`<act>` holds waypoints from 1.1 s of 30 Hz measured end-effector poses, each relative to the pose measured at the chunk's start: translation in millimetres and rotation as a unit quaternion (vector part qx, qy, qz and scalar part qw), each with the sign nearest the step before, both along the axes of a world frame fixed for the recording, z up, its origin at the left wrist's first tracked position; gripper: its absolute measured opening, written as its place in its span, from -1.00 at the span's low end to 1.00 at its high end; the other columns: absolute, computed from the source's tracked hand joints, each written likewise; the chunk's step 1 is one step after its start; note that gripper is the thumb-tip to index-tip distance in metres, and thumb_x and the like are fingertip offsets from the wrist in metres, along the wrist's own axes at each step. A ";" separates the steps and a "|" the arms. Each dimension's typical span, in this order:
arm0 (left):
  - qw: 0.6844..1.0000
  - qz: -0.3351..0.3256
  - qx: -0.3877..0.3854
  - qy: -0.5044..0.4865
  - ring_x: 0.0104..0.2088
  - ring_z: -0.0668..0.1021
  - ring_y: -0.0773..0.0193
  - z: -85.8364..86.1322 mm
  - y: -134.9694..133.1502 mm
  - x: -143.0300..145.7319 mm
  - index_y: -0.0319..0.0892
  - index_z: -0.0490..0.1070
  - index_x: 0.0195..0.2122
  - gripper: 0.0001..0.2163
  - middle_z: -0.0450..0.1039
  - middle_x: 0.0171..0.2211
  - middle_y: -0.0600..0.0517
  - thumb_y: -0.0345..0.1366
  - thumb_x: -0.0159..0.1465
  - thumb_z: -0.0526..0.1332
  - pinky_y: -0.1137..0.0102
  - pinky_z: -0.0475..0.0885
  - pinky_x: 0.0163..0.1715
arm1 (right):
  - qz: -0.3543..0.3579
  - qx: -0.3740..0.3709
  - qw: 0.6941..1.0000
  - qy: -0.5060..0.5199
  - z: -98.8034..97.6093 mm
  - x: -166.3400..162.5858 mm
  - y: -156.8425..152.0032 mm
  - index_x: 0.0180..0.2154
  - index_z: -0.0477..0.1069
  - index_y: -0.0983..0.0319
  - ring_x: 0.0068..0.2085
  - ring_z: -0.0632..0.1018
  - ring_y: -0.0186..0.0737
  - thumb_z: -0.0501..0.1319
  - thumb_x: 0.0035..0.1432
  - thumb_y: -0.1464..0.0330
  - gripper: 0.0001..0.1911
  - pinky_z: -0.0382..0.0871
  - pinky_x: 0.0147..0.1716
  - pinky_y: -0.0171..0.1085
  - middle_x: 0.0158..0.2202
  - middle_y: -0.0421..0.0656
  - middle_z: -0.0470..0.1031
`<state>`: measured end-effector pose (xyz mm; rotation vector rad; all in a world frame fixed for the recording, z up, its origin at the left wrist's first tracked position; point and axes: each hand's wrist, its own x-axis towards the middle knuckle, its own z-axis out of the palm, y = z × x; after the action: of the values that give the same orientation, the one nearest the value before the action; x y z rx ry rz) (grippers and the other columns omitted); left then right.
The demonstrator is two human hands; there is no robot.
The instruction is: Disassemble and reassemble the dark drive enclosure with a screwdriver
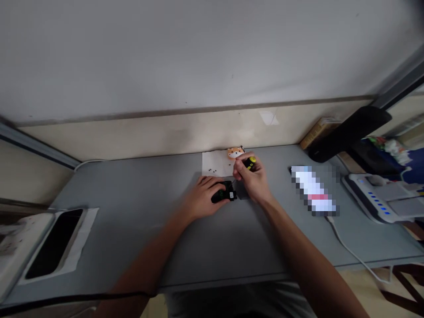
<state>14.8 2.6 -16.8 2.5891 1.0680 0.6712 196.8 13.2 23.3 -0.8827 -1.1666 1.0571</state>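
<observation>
now, left hand [200, 198]: thumb and fingers pinch the small black device [227, 189] from its near and far edges.
black device: on the grey desk [182, 258], in front of the paper, between both hands.
right hand [257, 179]: closed round a black-and-yellow tool [251, 163], fingers gathered above the device's right end; whether the tip touches, cannot tell.
white paper [212, 160]: small dark bits [212, 170] lie on it, with a dog-faced item [235, 153] at its back right corner.
lit phone [313, 190]: well right of the hands, white cable [347, 249] attached.
</observation>
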 end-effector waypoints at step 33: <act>1.000 -0.008 0.009 -0.025 0.06 0.56 0.11 -3.9 1.6 -0.3 -0.08 0.51 -0.13 -0.87 0.56 0.06 -0.01 -0.21 0.33 0.33 0.15 0.45 0.08 | 0.050 0.000 0.993 0.104 -0.3 0.6 1.1 -0.39 0.26 0.13 -0.62 0.29 -0.39 0.22 0.16 -0.16 -0.50 0.19 -0.58 -0.32 -0.62 -0.37 0.18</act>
<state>14.5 4.2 -20.7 2.5785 1.0283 0.7415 197.4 14.4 23.0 -0.7026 -1.0442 1.2007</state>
